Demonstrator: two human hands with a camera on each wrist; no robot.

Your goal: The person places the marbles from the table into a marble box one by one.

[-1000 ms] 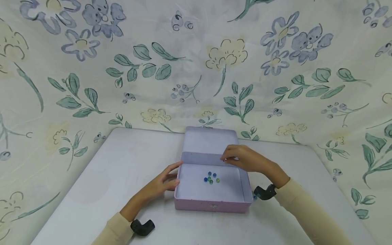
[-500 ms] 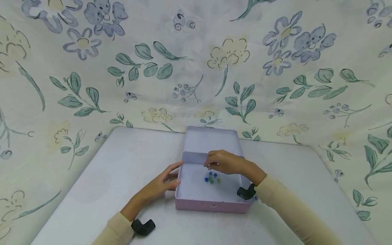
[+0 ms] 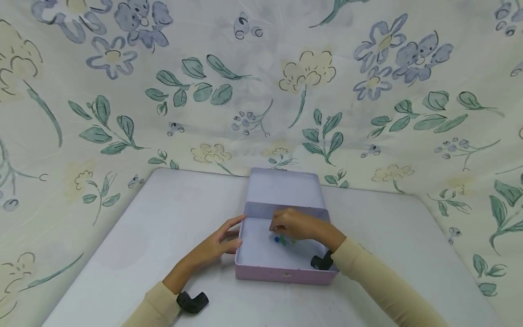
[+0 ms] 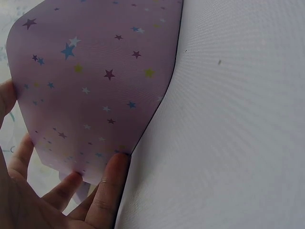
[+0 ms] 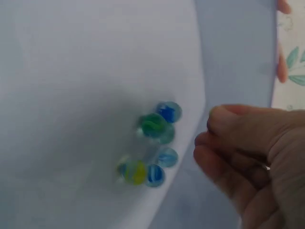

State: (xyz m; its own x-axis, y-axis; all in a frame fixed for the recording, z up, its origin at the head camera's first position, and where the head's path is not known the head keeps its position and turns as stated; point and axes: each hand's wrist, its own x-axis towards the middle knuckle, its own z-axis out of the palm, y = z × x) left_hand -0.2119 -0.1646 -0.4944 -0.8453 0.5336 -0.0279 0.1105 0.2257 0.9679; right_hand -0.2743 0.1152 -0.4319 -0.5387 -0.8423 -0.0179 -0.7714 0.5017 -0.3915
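An open pink tin box (image 3: 261,271) with a lavender inside stands on the table, its lid leaning back behind it. My left hand (image 3: 220,238) steadies the box's left side, fingers spread and straight against the wall. In the left wrist view the left hand (image 4: 52,200) touches the star-patterned outer wall (image 4: 95,95). My right hand (image 3: 296,225) is inside the box, above several glass marbles (image 3: 277,239). The right wrist view shows the right hand's fingertips drawn together beside the green marble (image 5: 153,125) and yellow marble (image 5: 135,172). Whether a marble sits between those fingertips is hidden.
The open lid (image 3: 286,188) rises at the back of the box. A white table (image 3: 175,200) spreads around it, with a floral cloth (image 3: 261,91) hanging behind. A black wrist mount (image 3: 322,261) on the right arm hangs over the box's front right corner.
My right hand has moved left from the box's back right side, then down toward the marbles, now partly covering them. The left hand has stayed at the box's left wall.
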